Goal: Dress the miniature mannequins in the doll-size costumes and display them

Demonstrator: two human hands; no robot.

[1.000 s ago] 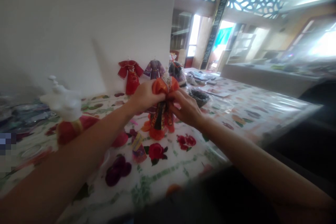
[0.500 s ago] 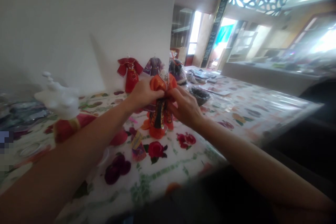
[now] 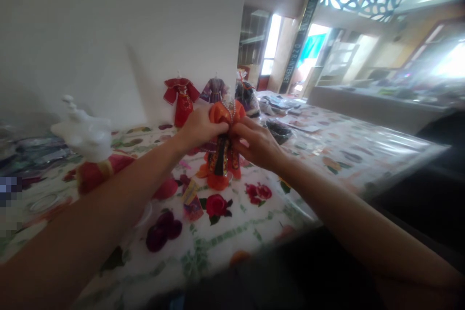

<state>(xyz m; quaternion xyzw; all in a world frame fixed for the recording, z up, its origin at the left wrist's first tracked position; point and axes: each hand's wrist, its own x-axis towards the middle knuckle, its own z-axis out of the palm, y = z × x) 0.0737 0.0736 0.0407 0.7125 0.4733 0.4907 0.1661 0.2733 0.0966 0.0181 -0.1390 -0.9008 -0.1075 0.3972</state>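
Observation:
A miniature orange dress (image 3: 219, 111) stands upright on a small form at the middle of the table, with a string of beads at its neckline and dark patterned panels hanging down its front. My left hand (image 3: 202, 129) grips the dress at the waist from the left, thumb pressed inward. From the right my right hand (image 3: 256, 141) pinches the same waist, its fingertips close to the left thumb. What exactly lies between the fingertips is hidden. Under the dress is an orange hem (image 3: 217, 182) on the tabletop.
A white mannequin bust (image 3: 84, 135) with red cloth (image 3: 95, 177) stands at left. Behind are a small red dress (image 3: 182, 102), a purple dress (image 3: 215, 89) and a dark bagged item (image 3: 247, 97). A patterned packet (image 3: 192, 201) lies on the flowered tablecloth (image 3: 232, 225).
My right hand has turned slightly at the waist of the orange dress, its wrist a little further right. The left hand keeps its place there, and the whole view has shifted slightly.

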